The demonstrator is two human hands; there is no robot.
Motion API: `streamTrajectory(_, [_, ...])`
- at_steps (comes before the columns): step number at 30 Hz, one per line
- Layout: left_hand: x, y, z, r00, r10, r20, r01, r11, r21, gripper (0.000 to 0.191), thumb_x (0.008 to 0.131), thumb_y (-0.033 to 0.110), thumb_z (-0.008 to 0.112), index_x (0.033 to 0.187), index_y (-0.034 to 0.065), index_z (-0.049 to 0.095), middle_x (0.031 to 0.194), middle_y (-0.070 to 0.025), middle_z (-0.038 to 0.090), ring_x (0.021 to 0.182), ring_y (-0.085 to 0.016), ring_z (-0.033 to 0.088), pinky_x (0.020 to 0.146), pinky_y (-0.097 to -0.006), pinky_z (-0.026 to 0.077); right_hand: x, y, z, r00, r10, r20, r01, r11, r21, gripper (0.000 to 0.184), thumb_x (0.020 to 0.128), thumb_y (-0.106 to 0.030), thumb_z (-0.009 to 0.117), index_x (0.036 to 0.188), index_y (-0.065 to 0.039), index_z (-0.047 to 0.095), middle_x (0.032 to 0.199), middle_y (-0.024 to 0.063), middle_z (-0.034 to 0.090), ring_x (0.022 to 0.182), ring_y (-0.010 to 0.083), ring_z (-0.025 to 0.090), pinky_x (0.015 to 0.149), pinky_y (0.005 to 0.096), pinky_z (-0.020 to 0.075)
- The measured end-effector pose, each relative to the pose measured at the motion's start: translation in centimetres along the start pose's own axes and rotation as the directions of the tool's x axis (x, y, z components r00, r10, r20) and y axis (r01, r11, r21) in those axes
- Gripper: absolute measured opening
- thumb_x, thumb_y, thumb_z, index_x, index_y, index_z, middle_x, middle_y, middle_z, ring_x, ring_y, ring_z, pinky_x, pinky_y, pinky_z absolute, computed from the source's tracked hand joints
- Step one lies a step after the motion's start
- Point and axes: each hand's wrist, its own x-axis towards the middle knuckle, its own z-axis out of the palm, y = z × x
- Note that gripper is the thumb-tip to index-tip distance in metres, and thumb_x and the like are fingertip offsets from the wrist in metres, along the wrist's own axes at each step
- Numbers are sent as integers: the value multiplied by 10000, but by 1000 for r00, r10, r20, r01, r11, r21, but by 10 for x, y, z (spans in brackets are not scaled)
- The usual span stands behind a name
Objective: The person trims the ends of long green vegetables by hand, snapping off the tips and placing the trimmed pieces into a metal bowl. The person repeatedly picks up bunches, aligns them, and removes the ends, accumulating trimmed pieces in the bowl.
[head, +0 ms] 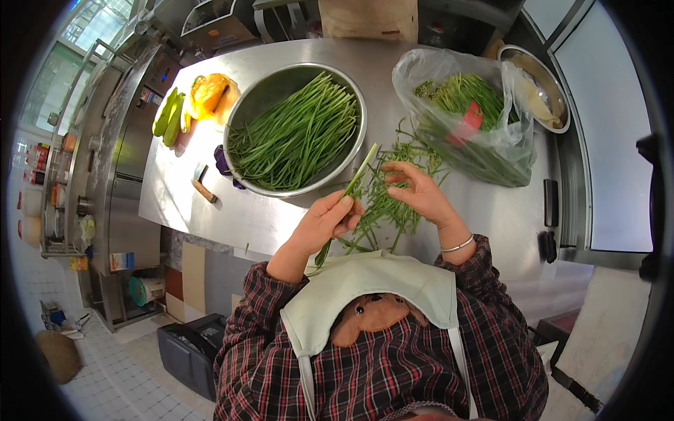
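Observation:
My left hand (331, 217) pinches a few long green stalks (363, 169) that look like garlic chives, their pale ends pointing up and away from me. My right hand (418, 193) is just to the right of them, fingers apart and curved, with nothing visible in it. Loose green trimmings (387, 213) lie in a pile on the metal table beneath and between both hands. Beyond my left hand stands a large stainless steel basin (363, 118), heaped with long green stalks (300, 134). An open clear plastic bag (513, 163) at the right holds more stalks, bundled with a red band (472, 118).
A knife (202, 190) with a wooden handle lies on the steel table (237, 218) left of the basin. Farther left are green vegetables (171, 118) and a cut orange squash (208, 94). A metal bowl (558, 102) stands behind the bag. A dark bin (187, 350) is on the floor.

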Motion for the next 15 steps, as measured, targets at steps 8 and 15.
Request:
streamTrajectory(8, [14, 0, 8, 999, -14, 52, 15, 1000, -13, 312, 1014, 266, 394, 969, 11, 569, 709, -20, 528, 523, -49, 361, 469, -189, 286, 5, -17, 24, 985, 141, 98, -164, 940, 300, 225, 934, -170, 570, 1070, -12, 657, 760, -30, 539, 663, 52, 477, 593, 212, 408])
streamTrajectory(15, [19, -3, -1, 985, -44, 168, 38, 999, 39, 317, 1012, 273, 401, 962, 7, 567, 656, -4, 487, 495, -52, 332, 460, -190, 269, 10, -33, 19, 934, 199, 297, -293, 902, 318, 308, 959, -198, 536, 1178, 7, 610, 808, -3, 587, 667, 45, 496, 621, 190, 426])
